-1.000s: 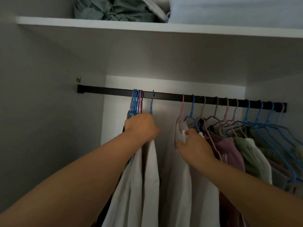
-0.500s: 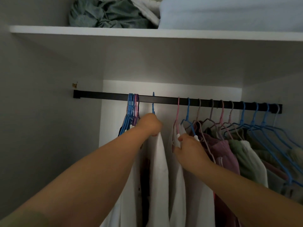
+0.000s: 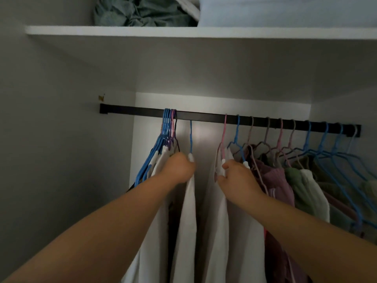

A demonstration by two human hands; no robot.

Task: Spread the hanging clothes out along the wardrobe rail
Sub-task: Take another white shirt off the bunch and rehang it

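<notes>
A black wardrobe rail (image 3: 206, 116) runs across the closet. A tight bunch of blue and purple hangers (image 3: 168, 127) hangs left of centre. One blue hanger (image 3: 191, 137) carrying a white garment (image 3: 187, 217) hangs apart to its right; my left hand (image 3: 179, 167) is closed on that garment's shoulder. My right hand (image 3: 234, 176) grips another white garment (image 3: 220, 211) on a pink hanger (image 3: 224, 135). Further right, several spaced hangers hold mauve (image 3: 273, 180), green (image 3: 295, 186) and white clothes.
A white shelf (image 3: 142, 31) above the rail holds crumpled green fabric (image 3: 142, 13) and pale folded bedding (image 3: 285, 11). The grey side wall (image 3: 51, 139) stands at the left. Bare rail shows between the wall bracket and the bunch.
My left hand has slid the single blue hanger with its white garment rightward, away from the bunch. The right hand stays on the pink-hanger garment. The view shifted slightly.
</notes>
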